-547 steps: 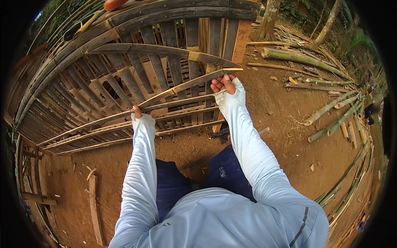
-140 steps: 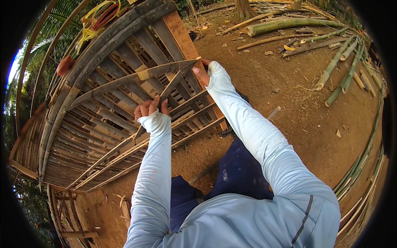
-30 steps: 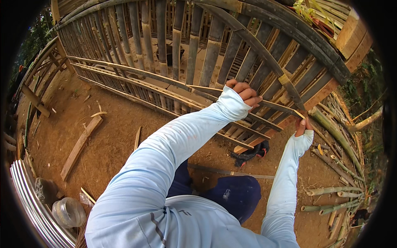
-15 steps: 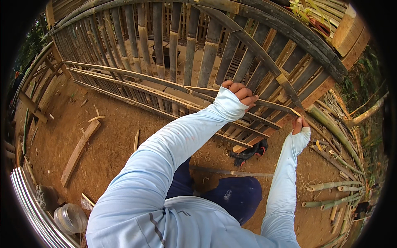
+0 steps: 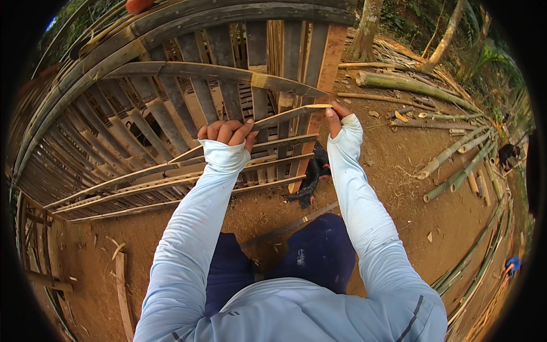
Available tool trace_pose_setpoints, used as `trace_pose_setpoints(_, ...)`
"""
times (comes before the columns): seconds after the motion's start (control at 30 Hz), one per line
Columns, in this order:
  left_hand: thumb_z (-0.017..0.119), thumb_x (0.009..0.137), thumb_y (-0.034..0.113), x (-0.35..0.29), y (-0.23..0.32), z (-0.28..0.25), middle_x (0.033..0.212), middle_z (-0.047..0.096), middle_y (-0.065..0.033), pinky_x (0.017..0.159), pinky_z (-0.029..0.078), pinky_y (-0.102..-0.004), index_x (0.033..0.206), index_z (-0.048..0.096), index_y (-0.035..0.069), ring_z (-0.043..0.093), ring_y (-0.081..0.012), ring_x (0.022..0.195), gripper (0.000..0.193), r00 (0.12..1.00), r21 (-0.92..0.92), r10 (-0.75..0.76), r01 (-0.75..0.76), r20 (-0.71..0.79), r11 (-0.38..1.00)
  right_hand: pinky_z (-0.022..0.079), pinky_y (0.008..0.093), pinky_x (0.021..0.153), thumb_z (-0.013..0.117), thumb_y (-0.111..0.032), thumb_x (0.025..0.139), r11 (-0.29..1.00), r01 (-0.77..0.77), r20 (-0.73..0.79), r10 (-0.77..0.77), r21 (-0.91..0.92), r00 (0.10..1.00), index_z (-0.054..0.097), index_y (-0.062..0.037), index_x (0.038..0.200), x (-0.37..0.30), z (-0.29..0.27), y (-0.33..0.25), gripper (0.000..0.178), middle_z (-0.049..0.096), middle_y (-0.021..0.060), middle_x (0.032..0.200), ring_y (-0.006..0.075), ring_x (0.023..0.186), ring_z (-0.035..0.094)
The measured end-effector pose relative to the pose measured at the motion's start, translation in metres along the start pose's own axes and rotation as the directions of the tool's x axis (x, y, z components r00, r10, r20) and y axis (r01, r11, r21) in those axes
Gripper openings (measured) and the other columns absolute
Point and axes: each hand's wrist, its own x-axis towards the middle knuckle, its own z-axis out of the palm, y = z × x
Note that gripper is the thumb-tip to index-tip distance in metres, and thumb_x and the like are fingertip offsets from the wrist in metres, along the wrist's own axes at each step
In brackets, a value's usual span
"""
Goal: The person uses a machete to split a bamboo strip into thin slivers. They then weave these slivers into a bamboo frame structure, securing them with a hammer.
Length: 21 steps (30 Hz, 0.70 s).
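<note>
A split bamboo strip (image 5: 285, 116) runs level across the front of a fence of upright bamboo slats (image 5: 219, 54). My left hand (image 5: 228, 134) is closed over the strip, its knuckles up and fingers curled around the top edge. At the strip's right end, where pale cut bamboo shows, my right hand (image 5: 338, 118) pinches the tip between thumb and fingers. This end lies by the reddish-brown wooden post (image 5: 331, 57). Below it, more horizontal bamboo strips (image 5: 285, 141) cross the slats. A curved dark bamboo rail (image 5: 199, 70) passes above my hands.
A black bundle with red parts (image 5: 310, 178) lies on the ground at the post's foot. Cut green bamboo poles (image 5: 461, 165) and a thick bamboo pole (image 5: 410, 85) lie to the right. A plank (image 5: 123, 290) is at the lower left. A tree trunk (image 5: 367, 31) stands behind.
My view has turned to the right, so the fence appears farther left and more of the bamboo poles show. Both hands keep their hold on the strip.
</note>
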Motion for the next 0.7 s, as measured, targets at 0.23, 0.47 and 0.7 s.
trace_pose_setpoints(0.23,0.089,0.061,0.019,-0.002,-0.001,0.007,0.090,0.059,0.0038,0.080,0.033,-0.0428,0.100,0.070,0.022,0.054,-0.0187,0.088,0.043,1.000,0.009,0.023,-0.023,0.006,1.000,0.046,0.0312,0.090,0.076,-0.029,0.087,0.998,-0.062,0.002,0.062,0.027,0.998,0.070,-0.0011,0.099,-0.002,0.005,0.004,0.030,0.070,0.0087,0.104,0.0152,0.096,0.061)
trace_pose_setpoints(0.47,0.088,0.062,0.019,0.000,-0.001,0.006,0.088,0.060,0.0031,0.080,0.033,-0.0428,0.099,0.070,0.021,0.055,-0.0192,0.086,0.041,0.999,0.023,0.036,-0.036,0.015,0.999,0.044,0.0287,0.085,0.077,-0.026,0.086,0.996,-0.023,-0.041,0.027,0.090,0.999,0.070,-0.0012,0.099,0.000,0.009,0.007,0.029,0.069,0.0060,0.100,0.0128,0.090,0.058)
trace_pose_setpoints(0.7,0.088,0.061,0.018,-0.001,-0.001,0.008,0.086,0.061,0.0019,0.081,0.033,-0.0422,0.100,0.070,0.020,0.055,-0.0194,0.085,0.043,0.999,0.006,0.041,-0.041,0.001,0.999,0.046,0.0326,0.090,0.077,-0.024,0.086,0.992,0.002,-0.070,0.007,0.129,0.998,0.071,-0.0012,0.092,0.000,0.014,0.005,0.024,0.068,0.0114,0.104,0.0188,0.097,0.062)
